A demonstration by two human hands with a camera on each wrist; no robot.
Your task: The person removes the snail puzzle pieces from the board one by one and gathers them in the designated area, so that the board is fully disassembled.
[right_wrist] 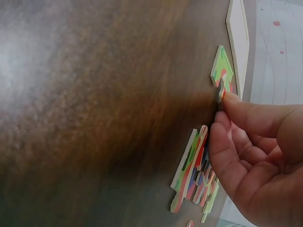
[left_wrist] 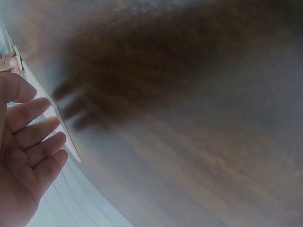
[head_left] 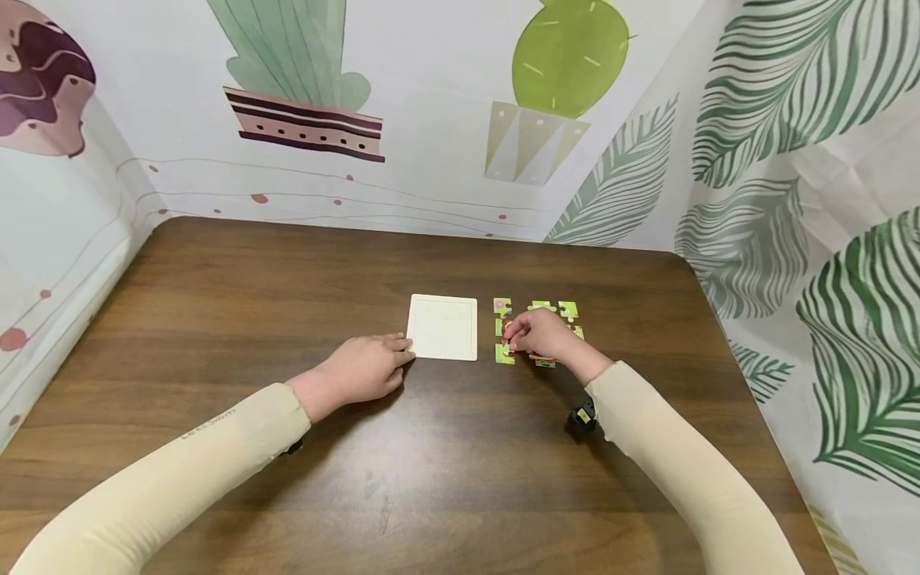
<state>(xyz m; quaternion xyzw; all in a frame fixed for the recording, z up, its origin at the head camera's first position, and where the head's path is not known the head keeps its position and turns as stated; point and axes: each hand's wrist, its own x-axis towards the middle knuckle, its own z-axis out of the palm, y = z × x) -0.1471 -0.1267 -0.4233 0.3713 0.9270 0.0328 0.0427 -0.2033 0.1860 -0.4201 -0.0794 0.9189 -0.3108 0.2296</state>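
Observation:
The cream square puzzle board [head_left: 442,327] lies flat on the table, its raised border showing. My left hand [head_left: 368,369] rests at its left edge, fingertips right at the rim and fingers relaxed; the left wrist view shows the palm side [left_wrist: 28,151]. To the board's right, my right hand [head_left: 542,334] reaches over several colourful jigsaw pieces. Thumb and index finger of the right hand [right_wrist: 255,151] pinch the edge of a jigsaw piece [right_wrist: 221,89], close by a green corner piece [right_wrist: 220,64]. The hand hides part of the pieces in the head view.
More green-edged jigsaw pieces [head_left: 568,309] lie around and behind the right hand, and others [right_wrist: 189,170] sit beside its fingers. The brown wooden table [head_left: 431,479] meets a wall covering [head_left: 431,192] printed with cacti and leaves.

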